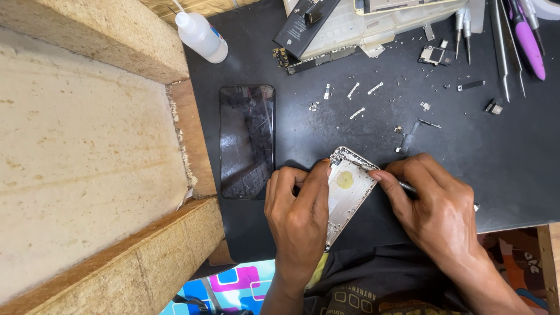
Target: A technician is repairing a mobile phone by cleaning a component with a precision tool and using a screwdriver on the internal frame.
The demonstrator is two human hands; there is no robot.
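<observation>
Looking down at the black work mat (478, 151), I take the gutted phone housing (347, 189) as my landmark: it lies tilted on the mat's near edge, pale inside with a yellowish round patch. My left hand (298, 213) grips the housing's left side, fingers curled and pressed together over its edge. My right hand (434, 207) sits just right of the housing, thumb and forefinger pinching a thin metal tool (406, 186) whose tip touches the housing's upper right rim. Just left of the housing lies a dark phone screen (247, 140), face up and apart from it. Beyond the housing, small brackets and screws (357, 93) are scattered on the mat. Farther beyond, a black battery (303, 23) rests on a pale tray (350, 29). Up and left of the housing stands a white squeeze bottle (201, 36); up and right lie tweezers (500, 46) and a purple-handled tool (529, 46).
</observation>
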